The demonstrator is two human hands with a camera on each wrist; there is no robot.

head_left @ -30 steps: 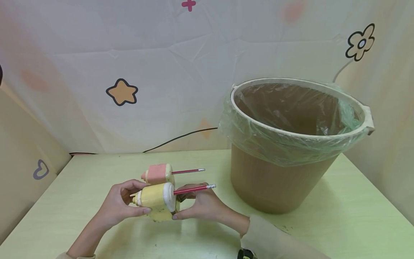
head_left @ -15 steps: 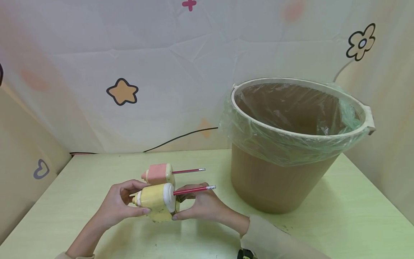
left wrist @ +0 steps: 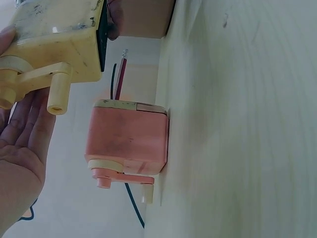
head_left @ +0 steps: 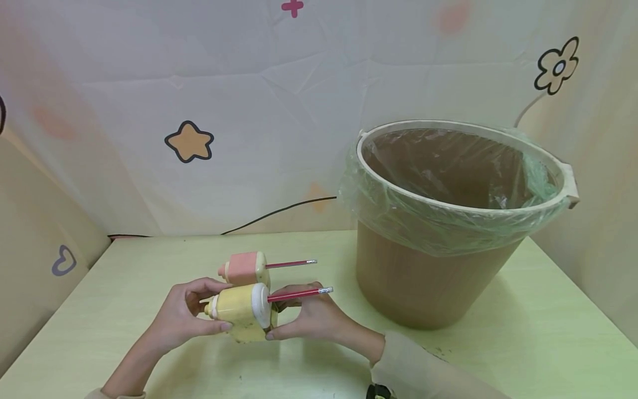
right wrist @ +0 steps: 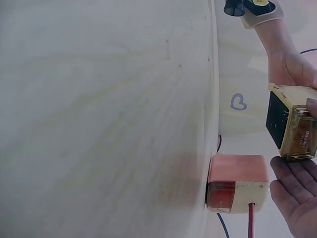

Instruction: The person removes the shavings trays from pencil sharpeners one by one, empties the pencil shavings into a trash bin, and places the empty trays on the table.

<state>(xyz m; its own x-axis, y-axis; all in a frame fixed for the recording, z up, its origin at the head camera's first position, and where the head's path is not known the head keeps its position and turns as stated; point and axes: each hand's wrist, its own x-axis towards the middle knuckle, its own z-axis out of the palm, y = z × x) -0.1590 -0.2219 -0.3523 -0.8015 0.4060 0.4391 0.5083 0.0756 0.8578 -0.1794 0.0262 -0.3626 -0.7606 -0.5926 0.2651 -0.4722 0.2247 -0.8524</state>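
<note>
A yellow hand-crank pencil sharpener is held above the table between both hands. A red pencil with a metal ferrule sticks out of its white front face. My left hand grips the crank end, thumb on the near side. My right hand holds the front end between thumb and fingers. The right wrist view shows the sharpener's dark base and clear shavings drawer. In the left wrist view its crank handle points away from the body.
Behind the hands a pink crank sharpener stands on the pale table, a red pencil in its front. A large brown bin with a green plastic liner stands at the right. A printed cloth hangs behind.
</note>
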